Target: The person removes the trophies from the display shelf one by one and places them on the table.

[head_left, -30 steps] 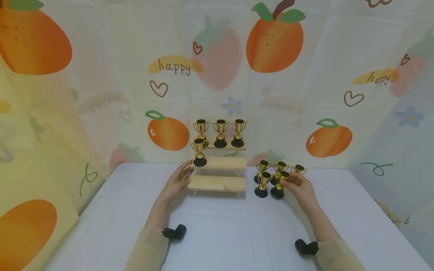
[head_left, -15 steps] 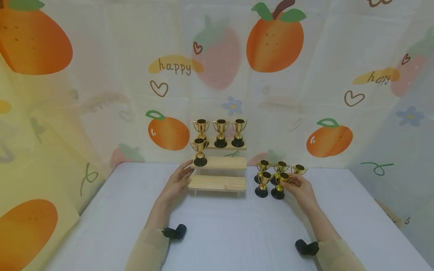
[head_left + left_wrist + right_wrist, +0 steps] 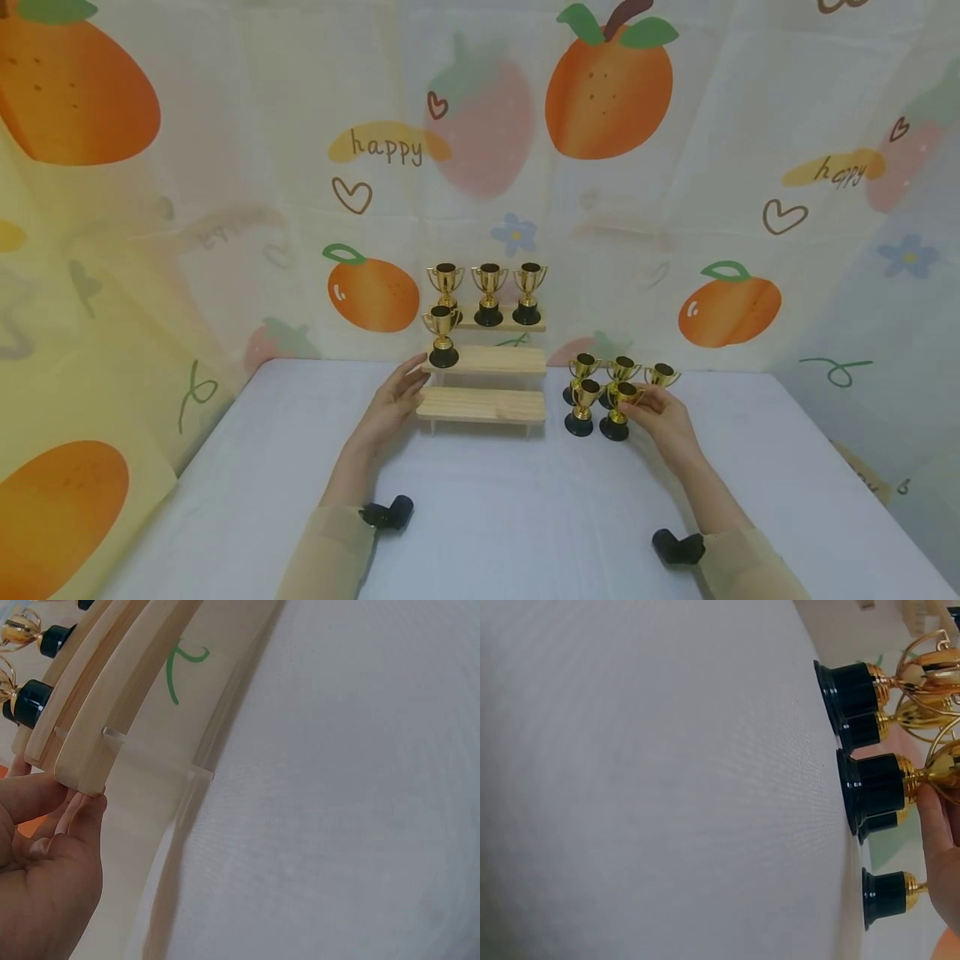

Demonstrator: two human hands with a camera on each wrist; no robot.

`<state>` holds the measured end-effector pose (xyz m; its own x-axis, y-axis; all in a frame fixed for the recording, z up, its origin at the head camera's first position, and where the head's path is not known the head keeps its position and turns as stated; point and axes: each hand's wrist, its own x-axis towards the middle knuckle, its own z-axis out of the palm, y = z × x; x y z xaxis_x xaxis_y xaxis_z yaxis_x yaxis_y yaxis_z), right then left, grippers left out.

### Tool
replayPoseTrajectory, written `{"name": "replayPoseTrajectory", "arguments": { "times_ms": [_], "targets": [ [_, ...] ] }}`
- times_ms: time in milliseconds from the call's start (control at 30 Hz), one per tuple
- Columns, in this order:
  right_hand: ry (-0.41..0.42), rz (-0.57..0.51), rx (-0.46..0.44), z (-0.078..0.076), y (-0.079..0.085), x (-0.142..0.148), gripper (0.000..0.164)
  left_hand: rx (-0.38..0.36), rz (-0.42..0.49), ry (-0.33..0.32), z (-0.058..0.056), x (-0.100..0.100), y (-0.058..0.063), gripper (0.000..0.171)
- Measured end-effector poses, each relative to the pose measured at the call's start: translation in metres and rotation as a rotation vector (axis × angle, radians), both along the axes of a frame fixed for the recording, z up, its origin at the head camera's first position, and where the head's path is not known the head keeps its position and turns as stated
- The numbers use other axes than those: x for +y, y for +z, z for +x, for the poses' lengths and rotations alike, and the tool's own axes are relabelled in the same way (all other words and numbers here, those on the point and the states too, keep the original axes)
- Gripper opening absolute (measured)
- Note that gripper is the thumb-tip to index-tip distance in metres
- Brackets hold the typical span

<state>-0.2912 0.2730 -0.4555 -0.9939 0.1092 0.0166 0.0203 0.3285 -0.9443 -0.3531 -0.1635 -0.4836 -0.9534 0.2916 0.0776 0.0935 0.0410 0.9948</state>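
Note:
A three-tier wooden display stand (image 3: 480, 405) stands mid-table, three gold trophy cups along its top tier and one trophy cup (image 3: 442, 333) at the left of the middle tier. My left hand (image 3: 392, 404) grips the stand's left end; the left wrist view has the fingertips against the end of a wooden board (image 3: 82, 769). To the right, my right hand (image 3: 663, 421) pinches a gold trophy cup (image 3: 617, 414) with a black base, upright at the front of a group. In the right wrist view its base (image 3: 874, 785) appears at the table surface; part of the cup is cut off.
Several other trophy cups stand close around the pinched one, including a cup (image 3: 582, 408) at its left and one (image 3: 663, 375) behind my right hand. A white cloth covers the table (image 3: 510, 517). A fruit-print curtain (image 3: 247, 125) hangs right behind.
The pinched trophy cup's top tilts very slightly left between the last two head frames. Both hands otherwise stay in place.

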Motion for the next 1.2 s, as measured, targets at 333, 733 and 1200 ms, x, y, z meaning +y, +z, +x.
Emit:
{"name": "replayPoseTrajectory", "arguments": {
  "times_ms": [333,733,1200],
  "targets": [
    [0.002,-0.011,-0.011,0.0003,-0.0022,0.0005,0.056,0.004,0.013,-0.011,-0.0014,-0.0002,-0.0009,0.065],
    [-0.003,0.004,-0.032,0.0005,-0.0045,0.0023,0.061,0.017,0.018,-0.022,-0.0009,-0.0007,-0.0019,0.065],
    [-0.040,-0.079,-0.008,0.0013,-0.0042,0.0035,0.061,0.012,0.017,-0.015,0.0001,-0.0003,-0.0008,0.065]
  ]
}}
